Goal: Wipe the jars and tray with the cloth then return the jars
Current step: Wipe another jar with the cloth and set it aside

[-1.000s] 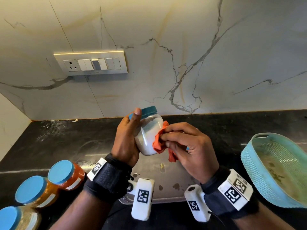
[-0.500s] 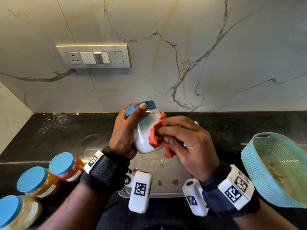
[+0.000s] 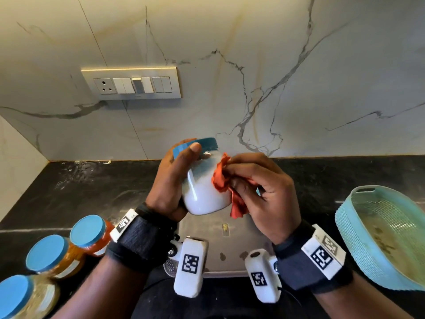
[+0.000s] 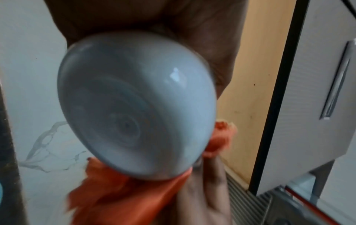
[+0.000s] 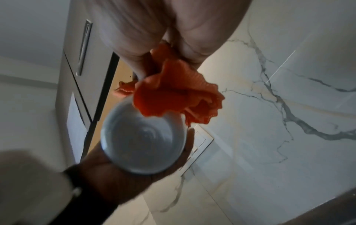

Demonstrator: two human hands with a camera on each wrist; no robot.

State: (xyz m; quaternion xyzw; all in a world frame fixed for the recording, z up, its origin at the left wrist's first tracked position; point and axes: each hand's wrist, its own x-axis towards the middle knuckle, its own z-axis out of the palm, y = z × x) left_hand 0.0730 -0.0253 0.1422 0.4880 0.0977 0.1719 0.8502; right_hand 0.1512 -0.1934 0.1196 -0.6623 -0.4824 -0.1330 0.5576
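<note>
Three jars with blue lids (image 3: 48, 252) stand on the black desk (image 3: 80, 192) at the near left. The left hand (image 3: 169, 183) holds a white jar (image 3: 204, 187) up in the middle. The right hand (image 3: 264, 194) presses an orange cloth (image 3: 220, 180) against its side. A blue basket (image 3: 351, 245) sits far right.

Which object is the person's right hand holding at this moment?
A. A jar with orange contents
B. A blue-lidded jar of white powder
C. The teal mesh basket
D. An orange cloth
D: the right hand pinches the bunched orange cloth against the white jar, which the left hand holds.
</note>
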